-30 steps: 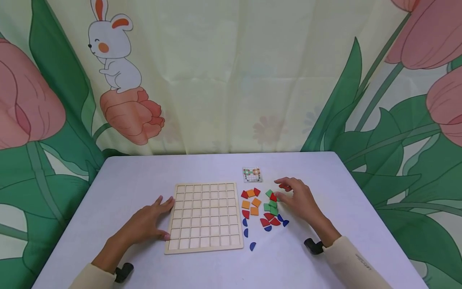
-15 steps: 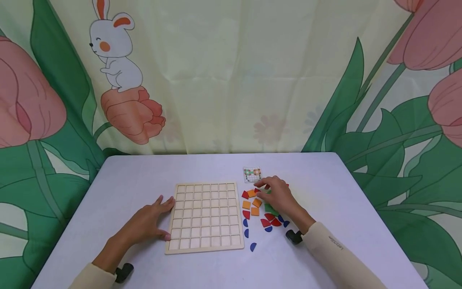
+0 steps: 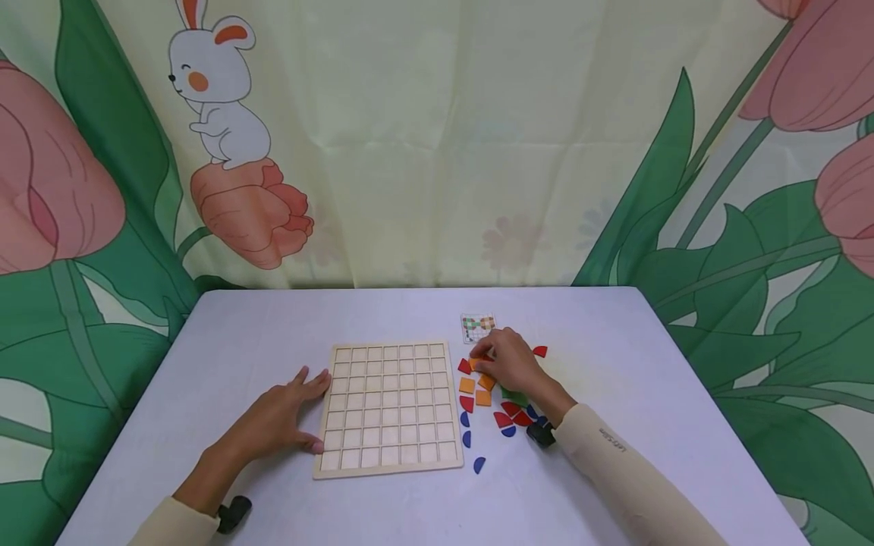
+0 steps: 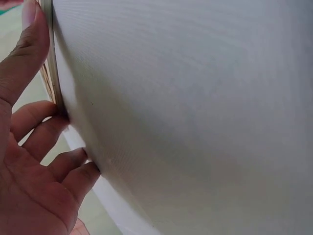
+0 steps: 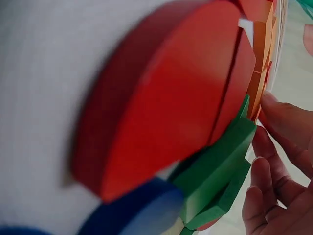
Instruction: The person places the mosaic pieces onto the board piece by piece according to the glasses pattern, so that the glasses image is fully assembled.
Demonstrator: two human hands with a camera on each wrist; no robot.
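Observation:
My left hand (image 3: pixel 278 425) rests at the left side of a wooden grid board (image 3: pixel 389 469), thumb near its lower corner and fingers along the edge. In the left wrist view the thumb lies against the rim of the board. My right hand (image 3: pixel 508 360) is over the loose pieces, its thumb and index finger pinching an orange square tile (image 3: pixel 473 365). In the right wrist view, the thumb tip meets orange tiles (image 5: pixel 257 88) beyond green tiles (image 5: pixel 220 166) and a large-looking red piece (image 5: pixel 171 98). The hand hides some green and red pieces from above.
A small pattern card (image 3: pixel 476 326) lies behind the pieces. Near the board's right edge are several orange squares, red wedges and blue half-circles (image 3: pixel 479 465). One red wedge (image 3: pixel 540 351) lies apart, right of the hand. A printed curtain (image 3: pixel 410 152) hangs behind the table.
My right hand has moved left from the green and red pieces to the orange tile, leaving a red wedge apart at the right. My left hand stays at the board.

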